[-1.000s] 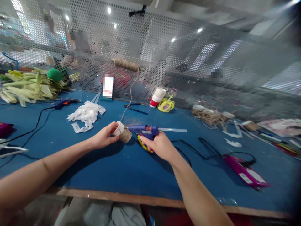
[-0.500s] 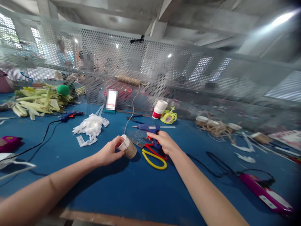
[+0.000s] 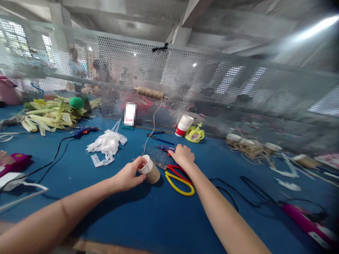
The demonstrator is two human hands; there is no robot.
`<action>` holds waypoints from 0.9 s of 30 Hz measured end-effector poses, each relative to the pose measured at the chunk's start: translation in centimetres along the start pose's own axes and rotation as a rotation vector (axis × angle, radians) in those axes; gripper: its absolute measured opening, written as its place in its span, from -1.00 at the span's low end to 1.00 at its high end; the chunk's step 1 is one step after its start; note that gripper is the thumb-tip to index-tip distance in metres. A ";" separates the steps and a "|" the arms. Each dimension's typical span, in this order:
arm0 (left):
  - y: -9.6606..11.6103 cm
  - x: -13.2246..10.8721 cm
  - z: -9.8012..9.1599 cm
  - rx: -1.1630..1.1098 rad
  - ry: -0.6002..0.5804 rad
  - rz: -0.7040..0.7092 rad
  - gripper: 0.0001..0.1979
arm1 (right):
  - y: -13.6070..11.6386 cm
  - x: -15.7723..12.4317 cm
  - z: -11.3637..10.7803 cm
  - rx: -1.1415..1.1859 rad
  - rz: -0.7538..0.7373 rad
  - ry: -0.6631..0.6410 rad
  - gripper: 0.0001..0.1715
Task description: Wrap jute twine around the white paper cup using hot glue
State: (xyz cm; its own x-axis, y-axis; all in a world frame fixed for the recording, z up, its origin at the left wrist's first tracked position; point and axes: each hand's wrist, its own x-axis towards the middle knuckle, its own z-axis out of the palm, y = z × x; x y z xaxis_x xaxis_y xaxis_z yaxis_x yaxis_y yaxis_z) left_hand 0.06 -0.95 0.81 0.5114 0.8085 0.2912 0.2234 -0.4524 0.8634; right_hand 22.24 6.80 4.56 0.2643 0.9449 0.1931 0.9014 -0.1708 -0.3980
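My left hand (image 3: 130, 174) grips the rim of a paper cup (image 3: 153, 174), fingers inside its mouth and thumb outside. Brown twine is wound around the cup, which tilts with its open end to the left. A strand of twine (image 3: 154, 121) runs from the cup up to a twine spool (image 3: 150, 92). My right hand (image 3: 183, 156) is closed over a blue glue gun (image 3: 164, 148) low at the tabletop, covering most of it; the nozzle points left. Scissors with red and yellow handles (image 3: 182, 191) lie just below that hand, blades toward the cup.
Behind the blue table (image 3: 169, 222) stands a perforated metal screen (image 3: 212, 84). Stacked paper cups (image 3: 184, 125) and a yellow crown-shaped piece (image 3: 195, 134) stand at the back. White plastic strips (image 3: 107, 144), pliers (image 3: 162, 140) and a second glue gun (image 3: 84, 132) lie around. A purple power strip (image 3: 304, 222) is at right.
My right hand has lowered the glue gun to the tabletop, turning palm-down over it. My left hand still holds the cup. The whole view has shifted slightly.
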 end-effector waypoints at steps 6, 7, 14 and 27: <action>0.5 -0.2 0.0 0.034 -0.009 -0.013 -0.64 | -3.9 -4.5 -1.7 0.319 -0.649 -0.471 -0.54; 0.6 -0.2 0.0 0.040 -0.004 -0.017 -0.62 | -4.4 -5.1 -1.7 0.327 -0.690 -0.470 -0.56; 0.7 -0.3 0.0 0.057 0.053 -0.017 -0.53 | -5.8 -7.0 -1.7 0.253 -0.714 -0.253 -0.68; 1.1 -0.1 -0.2 -0.309 0.061 -0.074 -0.18 | -4.3 -7.6 -2.7 0.838 -0.350 -0.392 -0.79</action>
State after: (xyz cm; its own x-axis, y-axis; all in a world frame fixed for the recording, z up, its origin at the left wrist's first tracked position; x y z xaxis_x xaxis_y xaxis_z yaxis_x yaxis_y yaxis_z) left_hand 0.06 -1.46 1.85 0.4501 0.8604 0.2388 -0.0089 -0.2631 0.9647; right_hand 17.24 -0.41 7.27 -0.2396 0.9558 0.1703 0.3329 0.2457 -0.9104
